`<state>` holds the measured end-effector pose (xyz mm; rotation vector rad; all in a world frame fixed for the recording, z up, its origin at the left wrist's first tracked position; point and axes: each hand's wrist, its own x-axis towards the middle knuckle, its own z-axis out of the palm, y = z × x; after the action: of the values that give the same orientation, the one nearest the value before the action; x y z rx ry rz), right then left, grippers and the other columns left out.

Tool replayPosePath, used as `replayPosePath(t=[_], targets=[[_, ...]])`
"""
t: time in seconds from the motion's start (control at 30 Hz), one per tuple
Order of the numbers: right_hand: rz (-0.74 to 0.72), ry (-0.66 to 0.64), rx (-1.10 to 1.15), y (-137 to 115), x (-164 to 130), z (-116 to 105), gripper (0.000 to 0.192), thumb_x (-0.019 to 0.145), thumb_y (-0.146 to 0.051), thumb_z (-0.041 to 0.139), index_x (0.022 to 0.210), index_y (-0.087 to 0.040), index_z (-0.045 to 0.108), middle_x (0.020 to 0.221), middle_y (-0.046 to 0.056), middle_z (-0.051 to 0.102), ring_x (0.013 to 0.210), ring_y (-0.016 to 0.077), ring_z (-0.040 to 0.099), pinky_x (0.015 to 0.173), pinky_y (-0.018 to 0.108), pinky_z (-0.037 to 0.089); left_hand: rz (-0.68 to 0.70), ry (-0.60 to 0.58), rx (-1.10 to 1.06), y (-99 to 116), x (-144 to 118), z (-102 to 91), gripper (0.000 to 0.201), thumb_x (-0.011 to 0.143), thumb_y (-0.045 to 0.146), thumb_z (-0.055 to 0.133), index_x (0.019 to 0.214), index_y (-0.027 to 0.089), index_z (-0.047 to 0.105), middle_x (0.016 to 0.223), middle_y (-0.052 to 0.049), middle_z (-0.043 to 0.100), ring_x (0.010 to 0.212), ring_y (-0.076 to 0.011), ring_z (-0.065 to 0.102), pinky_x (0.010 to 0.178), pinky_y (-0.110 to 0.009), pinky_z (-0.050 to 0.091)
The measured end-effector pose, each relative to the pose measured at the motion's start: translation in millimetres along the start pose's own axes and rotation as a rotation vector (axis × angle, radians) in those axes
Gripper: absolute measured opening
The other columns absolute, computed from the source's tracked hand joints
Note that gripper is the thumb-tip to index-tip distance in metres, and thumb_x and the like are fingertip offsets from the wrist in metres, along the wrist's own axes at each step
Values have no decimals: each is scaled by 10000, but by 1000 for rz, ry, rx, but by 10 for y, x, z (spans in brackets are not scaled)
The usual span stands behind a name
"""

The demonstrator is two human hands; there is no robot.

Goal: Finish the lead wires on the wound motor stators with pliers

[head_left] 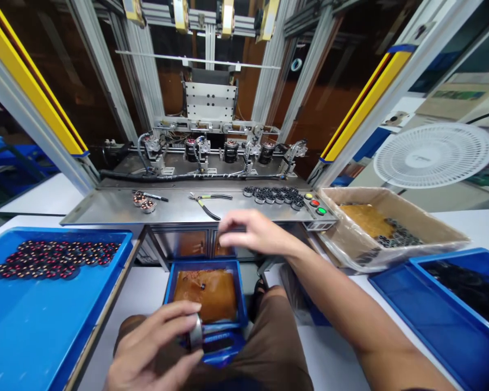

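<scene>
In the lower part of the head view, my left hand [155, 347] is closed on a round motor stator [196, 332], pinched between fingertips and thumb. Only its silvery rim shows plainly, and its inner face is mostly hidden. My right hand [252, 232] hovers before the bench's front edge, its curved fingers and thumb apart, with nothing visible between them. Nearest to it are the cutting pliers [206, 205], lying with handles spread on the metal bench [175, 213]. Below both hands, a blue bin [241, 293] holds a brown sheet with copper-coloured scraps.
Wound stators fill part of the left blue tray [36, 326]. Several black cores [275, 196] stand by the push buttons [315, 203]. A winding machine [230, 152] runs along the back. A lined carton [440, 239], another blue tray [395, 293] and a fan [434, 155] are right.
</scene>
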<state>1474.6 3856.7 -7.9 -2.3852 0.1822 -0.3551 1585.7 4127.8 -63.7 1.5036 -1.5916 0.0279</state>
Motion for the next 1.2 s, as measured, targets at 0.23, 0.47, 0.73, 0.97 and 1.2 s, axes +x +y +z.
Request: replayPosePath(t=[0.23, 0.47, 0.73, 0.97, 1.2], targets=[[210, 120, -435, 639, 930, 302, 723, 840, -458, 707, 1389, -47, 475, 1417, 302, 453, 1344, 396, 404, 1105, 541, 297, -239, 305, -122, -5, -127, 54, 398, 765, 133, 742, 1127, 294, 704, 1167, -29, 727, 1003, -185, 712, 733, -182, 605], [161, 67, -369, 820, 870, 269, 422, 898, -255, 572, 1274, -66, 564, 1218, 231, 535, 1178, 335, 471, 1049, 495, 335, -365, 451, -269, 3, -82, 57, 319, 741, 137, 769, 1031, 267, 743, 1101, -39, 731, 993, -188, 710, 739, -184, 604], [133, 153, 138, 426, 73, 443, 555, 1025, -366, 35, 1448, -126, 302, 1020, 121, 604, 742, 180, 588, 718, 346, 513, -325, 417, -304, -37, -142, 119, 363, 810, 58, 685, 1108, 262, 652, 1217, -40, 666, 1142, -175, 652, 887, -215, 582], [211, -5, 1256, -74, -1274, 1352, 785, 785, -574, 720, 1427, -274, 382, 1170, 97, 533, 939, 191, 599, 846, 369, 498, -326, 352, -199, -37, -60, 191, 332, 809, 63, 693, 1083, 250, 675, 1212, -55, 662, 1112, -179, 649, 804, -197, 580], [167, 54, 546, -188, -1483, 1342, 652, 803, -358, 722, 1381, -197, 467, 1068, 121, 631, 950, 233, 616, 928, 406, 485, -418, 290, -271, 53, -27, 309, 284, 841, 117, 679, 1076, 276, 669, 1224, -39, 656, 1149, -181, 626, 821, -212, 577]])
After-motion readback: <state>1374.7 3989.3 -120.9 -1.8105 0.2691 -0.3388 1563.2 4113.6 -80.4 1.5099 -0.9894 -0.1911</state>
